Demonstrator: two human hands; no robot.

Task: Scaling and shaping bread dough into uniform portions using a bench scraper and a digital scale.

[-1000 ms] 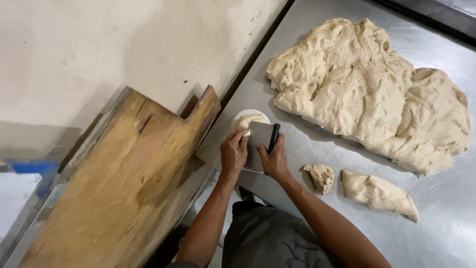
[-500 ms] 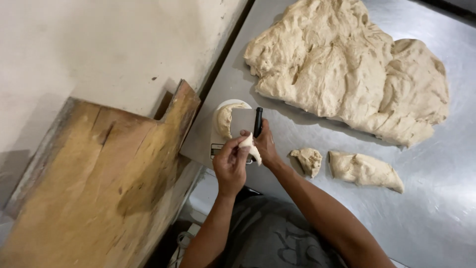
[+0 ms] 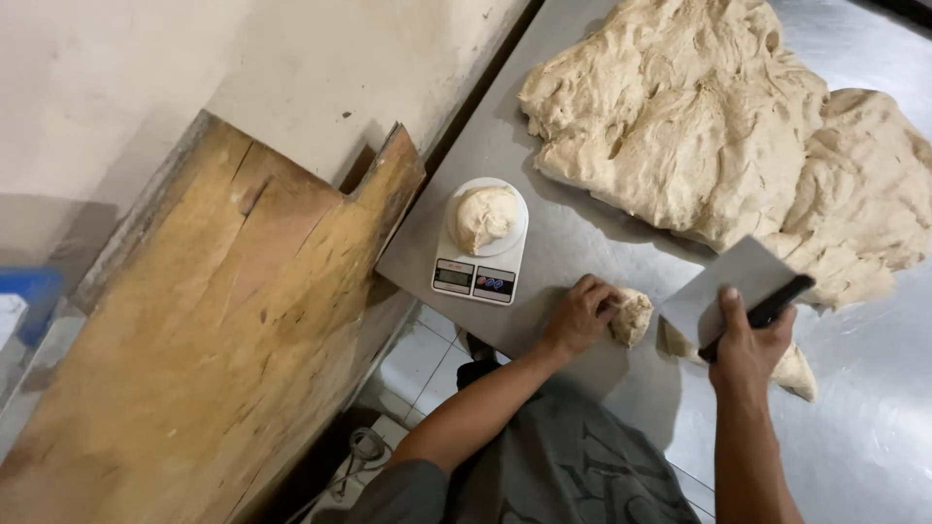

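Note:
A small white kitchen scale (image 3: 480, 268) stands near the steel table's left corner with a round lump of dough (image 3: 484, 215) on its platform. My left hand (image 3: 580, 314) rests on a small piece of dough (image 3: 632, 315) to the right of the scale. My right hand (image 3: 748, 340) grips the black handle of a metal dough scraper (image 3: 723, 288), blade held over a longer cut strip of dough (image 3: 793, 369) that it partly hides. The big mass of dough (image 3: 723, 136) lies beyond, at the table's far side.
The steel table (image 3: 874, 446) runs to the right. A large worn wooden board (image 3: 214, 330) leans against the wall to the left of the table. Tiled floor (image 3: 422, 359) and a cable show below the table edge. A blue object (image 3: 29, 291) sits at far left.
Both hands have left the scale, where a dough lump now sits alone. The left hand moved right onto the small dough piece; the right hand carried the scraper over the cut strip.

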